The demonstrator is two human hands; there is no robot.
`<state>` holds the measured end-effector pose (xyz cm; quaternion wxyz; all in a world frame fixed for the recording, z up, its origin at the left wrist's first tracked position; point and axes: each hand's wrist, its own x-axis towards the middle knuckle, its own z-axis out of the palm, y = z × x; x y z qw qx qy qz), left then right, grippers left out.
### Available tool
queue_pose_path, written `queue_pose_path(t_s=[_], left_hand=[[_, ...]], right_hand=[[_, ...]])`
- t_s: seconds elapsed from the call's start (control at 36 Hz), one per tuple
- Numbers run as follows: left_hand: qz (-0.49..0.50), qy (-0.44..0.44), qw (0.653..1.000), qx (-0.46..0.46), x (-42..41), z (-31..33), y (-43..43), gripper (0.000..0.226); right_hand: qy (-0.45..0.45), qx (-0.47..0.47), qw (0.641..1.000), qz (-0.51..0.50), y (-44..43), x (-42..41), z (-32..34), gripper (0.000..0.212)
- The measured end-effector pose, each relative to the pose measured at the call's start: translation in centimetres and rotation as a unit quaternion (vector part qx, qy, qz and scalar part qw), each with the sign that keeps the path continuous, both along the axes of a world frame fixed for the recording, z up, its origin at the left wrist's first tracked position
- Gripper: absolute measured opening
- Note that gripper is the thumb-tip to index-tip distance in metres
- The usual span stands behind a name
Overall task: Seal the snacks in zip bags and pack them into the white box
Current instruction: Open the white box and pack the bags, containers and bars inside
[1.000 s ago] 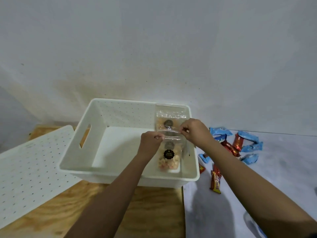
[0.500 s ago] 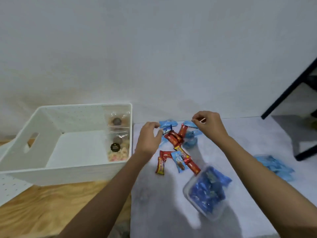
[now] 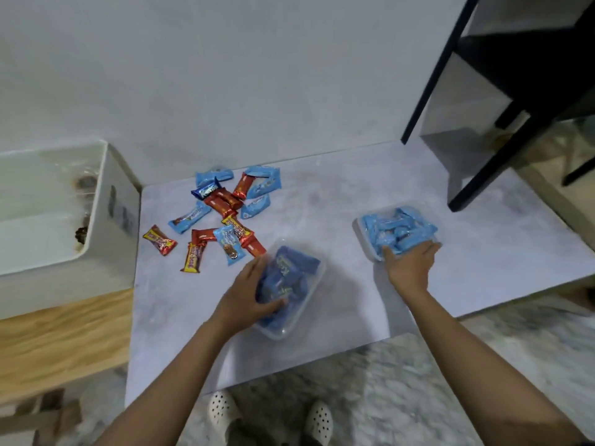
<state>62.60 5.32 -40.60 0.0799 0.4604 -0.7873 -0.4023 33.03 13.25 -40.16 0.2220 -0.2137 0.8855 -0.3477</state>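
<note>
Two clear zip bags of blue-wrapped snacks lie on the grey table. My left hand (image 3: pixel 249 296) grips the near bag (image 3: pixel 291 281) from its left side, thumb underneath. My right hand (image 3: pixel 407 267) lies spread on the front edge of the far bag (image 3: pixel 397 231), fingers apart, without a closed grip. Loose snacks (image 3: pixel 222 217) in red, blue and yellow wrappers are scattered between the bags and the white box (image 3: pixel 119 201). Inside the box, against its right wall, stands a clear bag of snacks (image 3: pixel 83 201).
The white box rests on a wooden surface (image 3: pixel 64 333) to the left of the grey table (image 3: pixel 338 194). A black frame leg (image 3: pixel 483 175) stands on the table's far right corner. A white wall runs close behind. My shoes (image 3: pixel 222 410) show below the table's front edge.
My hands let go of the bag in the box and swung right. The view turned right with them. My left hand now holds the near blue bag and my right rests on the far one.
</note>
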Motion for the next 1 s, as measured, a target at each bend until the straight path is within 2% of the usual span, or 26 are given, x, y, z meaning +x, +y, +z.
queue_pose_path(t_s=[0.08, 0.17, 0.22, 0.33, 0.39, 0.5, 0.61, 0.69, 0.78, 0.86, 1.0], left_hand=[[-0.006, -0.037, 0.999, 0.006, -0.4, 0.5, 0.9, 0.111], [0.018, -0.032, 0.999, 0.012, -0.7, 0.5, 1.9, 0.120], [0.028, -0.027, 0.999, 0.033, -0.8, 0.6, 2.4, 0.130], [0.037, -0.008, 0.994, 0.100, -0.6, -0.1, 3.2, 0.141], [0.041, -0.001, 0.993, 0.115, -0.3, -0.6, 3.3, 0.143], [0.050, 0.051, 0.991, 0.116, -0.6, -0.7, 3.8, 0.134], [0.084, 0.122, 0.984, 0.100, -2.0, -1.3, 4.1, 0.108], [0.122, 0.146, 0.977, 0.095, -3.3, -1.2, 3.9, 0.109], [0.143, 0.181, 0.970, 0.077, -4.4, -1.2, 3.3, 0.096], [0.156, 0.181, 0.970, 0.047, -5.2, -1.4, 2.3, 0.095], [0.169, 0.199, 0.965, 0.001, -5.5, -0.6, 2.4, 0.080]], right_hand=[[-0.074, -0.064, 0.994, -0.057, -1.6, -0.3, -0.2, 0.100], [-0.112, -0.100, 0.983, -0.102, -2.3, -0.7, -0.3, 0.096], [-0.122, -0.091, 0.985, -0.082, -1.8, -0.8, -0.5, 0.089], [-0.157, -0.093, 0.983, -0.021, -0.8, -1.4, -0.4, 0.056], [-0.186, -0.089, 0.978, -0.017, -0.7, -1.6, -0.1, 0.054], [-0.204, -0.089, 0.974, -0.035, -1.2, -1.1, 0.8, 0.044], [-0.193, -0.095, 0.975, -0.051, -1.9, -0.3, 2.2, 0.040], [-0.198, -0.130, 0.970, -0.048, -2.4, -0.1, 3.4, 0.039], [-0.212, -0.162, 0.964, -0.018, -2.8, 0.5, 4.9, 0.038], [-0.214, -0.171, 0.961, 0.025, -2.8, 2.2, 5.3, 0.039], [-0.170, -0.152, 0.970, 0.086, -1.7, 6.1, 4.4, 0.046]])
